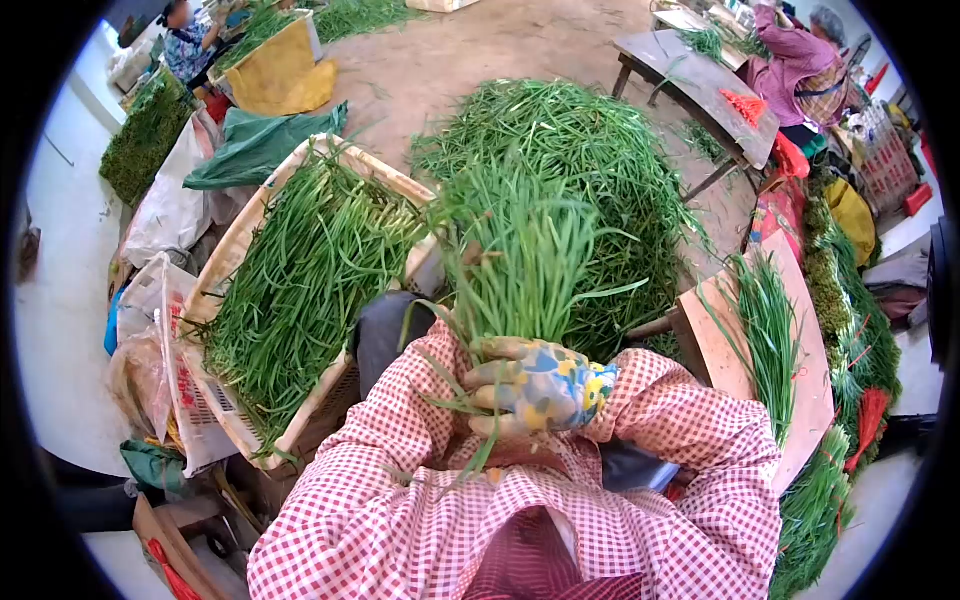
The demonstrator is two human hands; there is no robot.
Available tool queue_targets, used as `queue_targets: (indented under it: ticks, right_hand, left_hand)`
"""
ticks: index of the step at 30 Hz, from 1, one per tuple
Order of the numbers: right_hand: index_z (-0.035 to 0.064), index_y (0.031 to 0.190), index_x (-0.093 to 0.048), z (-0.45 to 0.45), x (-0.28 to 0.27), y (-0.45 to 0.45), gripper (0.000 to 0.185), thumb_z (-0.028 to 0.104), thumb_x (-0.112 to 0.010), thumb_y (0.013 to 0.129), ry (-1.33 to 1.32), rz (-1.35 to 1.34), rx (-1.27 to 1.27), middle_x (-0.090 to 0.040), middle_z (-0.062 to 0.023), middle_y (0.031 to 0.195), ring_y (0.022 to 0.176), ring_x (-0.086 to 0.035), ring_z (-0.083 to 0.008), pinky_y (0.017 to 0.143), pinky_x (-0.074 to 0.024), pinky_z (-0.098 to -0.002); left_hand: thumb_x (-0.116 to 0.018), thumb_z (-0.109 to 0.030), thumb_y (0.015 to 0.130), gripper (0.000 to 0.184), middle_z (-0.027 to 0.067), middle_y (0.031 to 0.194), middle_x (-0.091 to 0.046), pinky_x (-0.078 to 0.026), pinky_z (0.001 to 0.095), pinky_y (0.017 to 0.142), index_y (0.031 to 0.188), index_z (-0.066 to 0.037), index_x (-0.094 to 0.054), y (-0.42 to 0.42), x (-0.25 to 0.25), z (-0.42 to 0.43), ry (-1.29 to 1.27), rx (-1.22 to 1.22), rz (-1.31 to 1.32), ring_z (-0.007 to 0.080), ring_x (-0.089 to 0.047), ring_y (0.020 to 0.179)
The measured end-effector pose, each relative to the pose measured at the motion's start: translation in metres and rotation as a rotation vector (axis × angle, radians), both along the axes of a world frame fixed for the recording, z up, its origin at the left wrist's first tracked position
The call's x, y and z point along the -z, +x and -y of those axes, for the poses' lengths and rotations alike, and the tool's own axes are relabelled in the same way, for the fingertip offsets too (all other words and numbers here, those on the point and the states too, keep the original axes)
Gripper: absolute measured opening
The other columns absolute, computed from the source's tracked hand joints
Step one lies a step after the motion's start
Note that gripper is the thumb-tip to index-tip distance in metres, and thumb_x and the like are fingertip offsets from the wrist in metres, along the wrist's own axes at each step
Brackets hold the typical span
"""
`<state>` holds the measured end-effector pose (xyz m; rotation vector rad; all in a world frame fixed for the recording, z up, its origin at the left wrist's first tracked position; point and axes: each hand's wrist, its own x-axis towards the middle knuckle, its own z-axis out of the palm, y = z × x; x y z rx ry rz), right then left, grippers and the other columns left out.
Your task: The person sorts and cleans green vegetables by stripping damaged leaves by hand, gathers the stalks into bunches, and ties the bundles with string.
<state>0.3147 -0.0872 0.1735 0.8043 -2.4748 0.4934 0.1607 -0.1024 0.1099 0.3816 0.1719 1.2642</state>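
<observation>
An upright bunch of garlic chives [525,265] stands in front of my chest, its long green blades fanning upward and slightly blurred. My right hand [540,388], in a blue, yellow and cream patterned glove, is closed round the lower end of the bunch with its fingers pointing left. A few loose blades hang below the fingers. My left sleeve [425,370] reaches the left side of the bunch. The left hand itself is hidden behind the chives and the right hand, so its fingers do not show.
A crate [290,170] full of chives stands at my left. A large chive heap [590,150] lies ahead on the floor. At right, a wooden board [715,350] bears loose chives [768,340]; red ties [870,425] lie beyond. Two people work farther back, near a table [690,75].
</observation>
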Motion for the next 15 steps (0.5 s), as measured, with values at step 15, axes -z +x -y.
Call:
queue_targets:
  ticks: [15]
  right_hand:
    - [0.0060, 0.144, -0.026, -0.181, -0.010, 0.049, 0.102, 0.060, -0.070, 0.070, -1.441, 0.531, 0.695, -0.036, -0.0206, 0.141, 0.127, -0.039, -0.0317, 0.098, -0.0414, -0.0434]
  left_hand:
    - [-0.067, -0.033, 0.083, 0.061, 0.0142, 0.134, -0.047, -0.035, 0.0452, 0.103, 0.131, -0.003, -0.045, -0.015, -0.006, -0.053, 0.270, 0.047, -0.294, 0.0280, -0.045, 0.124]
